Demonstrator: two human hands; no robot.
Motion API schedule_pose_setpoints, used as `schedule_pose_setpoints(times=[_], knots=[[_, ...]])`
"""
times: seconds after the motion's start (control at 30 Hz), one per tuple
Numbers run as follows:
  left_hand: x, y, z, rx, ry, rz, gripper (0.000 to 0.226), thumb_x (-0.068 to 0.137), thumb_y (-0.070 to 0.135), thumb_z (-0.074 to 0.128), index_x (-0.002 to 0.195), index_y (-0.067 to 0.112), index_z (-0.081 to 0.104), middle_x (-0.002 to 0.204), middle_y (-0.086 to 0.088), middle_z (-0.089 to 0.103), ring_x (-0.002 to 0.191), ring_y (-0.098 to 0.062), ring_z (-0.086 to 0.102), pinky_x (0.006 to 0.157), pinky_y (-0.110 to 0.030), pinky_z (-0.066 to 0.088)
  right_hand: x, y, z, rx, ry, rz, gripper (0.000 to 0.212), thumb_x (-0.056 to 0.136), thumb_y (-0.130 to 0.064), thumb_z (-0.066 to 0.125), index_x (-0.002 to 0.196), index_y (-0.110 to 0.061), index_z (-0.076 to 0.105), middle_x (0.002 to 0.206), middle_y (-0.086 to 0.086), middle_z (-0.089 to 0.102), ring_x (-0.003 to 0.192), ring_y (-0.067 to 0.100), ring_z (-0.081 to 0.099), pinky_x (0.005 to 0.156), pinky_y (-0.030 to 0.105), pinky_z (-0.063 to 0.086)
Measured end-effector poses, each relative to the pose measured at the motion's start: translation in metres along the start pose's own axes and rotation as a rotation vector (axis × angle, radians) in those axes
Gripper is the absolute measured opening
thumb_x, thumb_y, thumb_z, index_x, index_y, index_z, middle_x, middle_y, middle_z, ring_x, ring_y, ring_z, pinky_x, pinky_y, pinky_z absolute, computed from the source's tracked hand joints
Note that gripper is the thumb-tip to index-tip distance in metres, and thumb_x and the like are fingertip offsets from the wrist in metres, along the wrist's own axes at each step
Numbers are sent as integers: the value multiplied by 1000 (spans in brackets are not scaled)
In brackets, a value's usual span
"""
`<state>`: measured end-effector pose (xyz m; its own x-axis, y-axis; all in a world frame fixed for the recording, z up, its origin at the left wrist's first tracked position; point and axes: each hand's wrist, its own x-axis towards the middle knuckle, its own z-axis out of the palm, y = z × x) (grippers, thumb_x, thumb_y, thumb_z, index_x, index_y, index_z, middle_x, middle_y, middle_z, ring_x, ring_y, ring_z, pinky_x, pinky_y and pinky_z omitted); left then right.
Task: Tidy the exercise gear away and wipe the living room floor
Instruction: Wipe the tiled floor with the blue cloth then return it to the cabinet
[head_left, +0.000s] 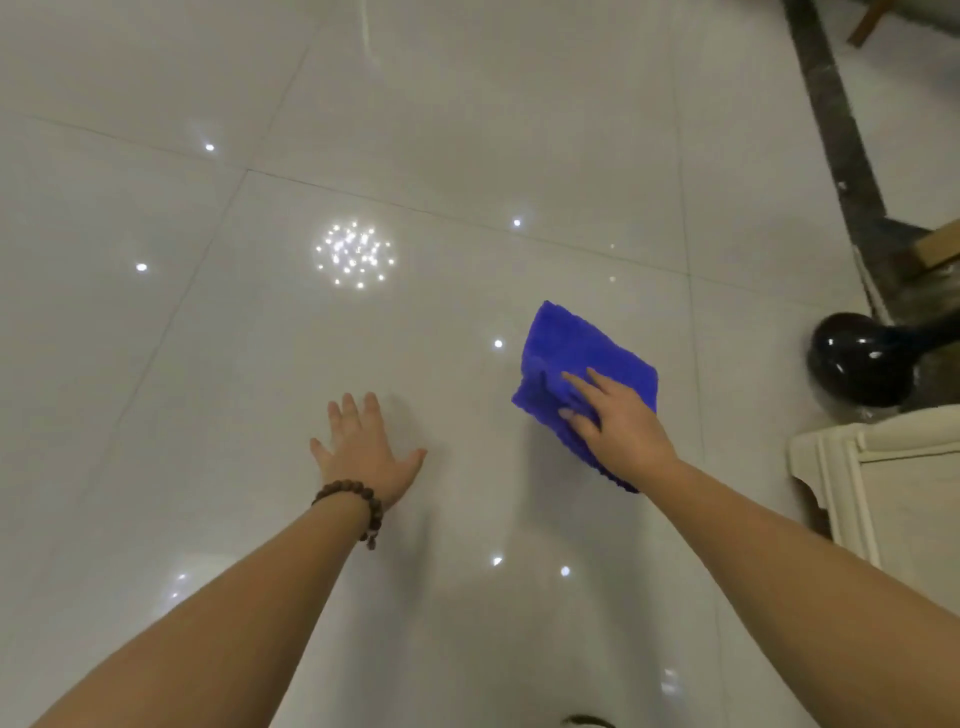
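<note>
While right hand (618, 421) presses, cloth (582, 358) lies diagonal

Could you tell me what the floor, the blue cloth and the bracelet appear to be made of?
Floor: glossy glazed tile, likely ceramic; grout lines and sharp lamp reflections show. Cloth: soft microfibre or terry, by its fuzzy pile. Bracelet: round brown beads, probably wood, matte.

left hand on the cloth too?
No, the left hand lies flat on the bare floor, apart from the blue cloth, which only the right hand presses.
</note>
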<state>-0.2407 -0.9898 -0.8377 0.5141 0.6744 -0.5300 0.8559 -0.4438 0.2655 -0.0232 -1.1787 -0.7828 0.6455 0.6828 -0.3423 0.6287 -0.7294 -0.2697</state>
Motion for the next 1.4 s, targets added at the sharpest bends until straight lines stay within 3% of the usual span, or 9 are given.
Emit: schedule_pose_setpoints(times=[0.2,0.4,0.67,0.87,0.93,1.03,1.13,1.33,1.4], knots=[[-24,60,81,111,-49,34,130,67,86,47,145,16,-28,154,-13,-30,144,-31,-23,112,-63,3,-22,25,87,-241,-34,-57,85,68,-89,10,144,-54,-4,158,-5,-20,144,24,-22,111,63,-6],[-23,64,125,191,-107,34,149,42,101,36,131,14,-46,145,-13,-45,136,-32,-38,106,-70,-9,17,66,117,-346,11,-198,76,76,-83,26,142,-56,1,157,-6,-18,144,30,-19,104,72,-10],[-18,69,126,230,-160,-10,150,33,105,20,128,15,-51,136,-10,-56,120,-30,-55,103,-69,-15,59,152,75,118,230,800,64,90,-67,29,148,-42,21,161,-2,-3,146,31,-7,106,72,0],[-18,65,129,211,-151,-27,151,33,108,14,149,18,-22,158,-11,-19,142,-25,-31,106,-63,-11,66,70,125,-387,114,-597,64,77,-64,36,139,-49,34,154,-1,31,142,37,23,103,75,13],[-18,65,128,217,-151,-29,154,30,108,15,149,17,-21,158,-12,-22,142,-27,-29,106,-63,-10,87,126,101,-351,229,-400,62,81,-62,39,140,-48,31,154,-1,31,142,35,23,103,74,17],[-17,66,132,251,-80,-9,155,24,107,10,139,16,-40,146,-10,-45,133,-28,-44,107,-65,-12,107,220,52,-85,226,468,58,93,-56,35,147,-47,15,161,-5,0,147,29,-4,108,70,1],[-14,61,139,218,-112,-2,157,32,108,22,153,9,3,160,-18,1,147,-32,-4,106,-62,-1,142,217,22,121,199,874,59,94,-62,23,149,-45,7,160,-4,-11,145,33,-14,105,73,-5],[-9,60,142,181,-107,30,154,35,107,26,149,3,25,156,-19,20,148,-32,1,100,-66,12,195,25,76,-300,12,-291,68,83,-77,25,144,-53,7,160,-6,-6,145,32,-13,106,70,-9],[-10,60,142,170,-124,24,154,34,107,26,149,4,24,156,-19,19,148,-31,-1,97,-70,15,207,36,64,-373,-26,-460,71,81,-79,28,145,-54,8,160,-8,-3,146,28,-11,108,68,-4]])
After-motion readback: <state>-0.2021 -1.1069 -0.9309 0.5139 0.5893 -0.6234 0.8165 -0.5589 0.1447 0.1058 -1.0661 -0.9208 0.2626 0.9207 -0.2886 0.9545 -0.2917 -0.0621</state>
